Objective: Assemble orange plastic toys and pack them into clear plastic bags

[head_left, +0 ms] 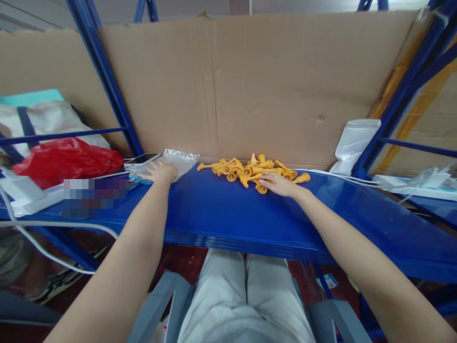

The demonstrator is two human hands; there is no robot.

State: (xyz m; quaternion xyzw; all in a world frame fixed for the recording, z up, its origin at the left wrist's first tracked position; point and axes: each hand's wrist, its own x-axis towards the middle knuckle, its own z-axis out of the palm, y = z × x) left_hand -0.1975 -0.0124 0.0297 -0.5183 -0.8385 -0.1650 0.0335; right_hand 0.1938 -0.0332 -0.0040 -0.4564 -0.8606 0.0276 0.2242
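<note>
Several orange horn-shaped plastic pieces (231, 176) with flared cups lie in a loose heap at the back of the blue shelf. My right hand (280, 184) rests at the heap's front right, fingers stretched leftward over the pieces and touching them. No piece is plainly gripped in it. Further left, my left hand (161, 170) lies open, fingers spread, on a clear plastic bag (183, 163) with a crinkled edge. A phone (143, 159) with a dark screen lies just behind those fingers. Something shiny and bluish shows under the left hand; its kind is hidden.
A cardboard sheet (278, 85) stands behind the blue shelf (214, 214). On the left are a red plastic bag (71, 159), a cloth bag (57, 116) and white cables. A white pouch (353, 143) leans near the right post; a power strip (421, 186) lies beyond it.
</note>
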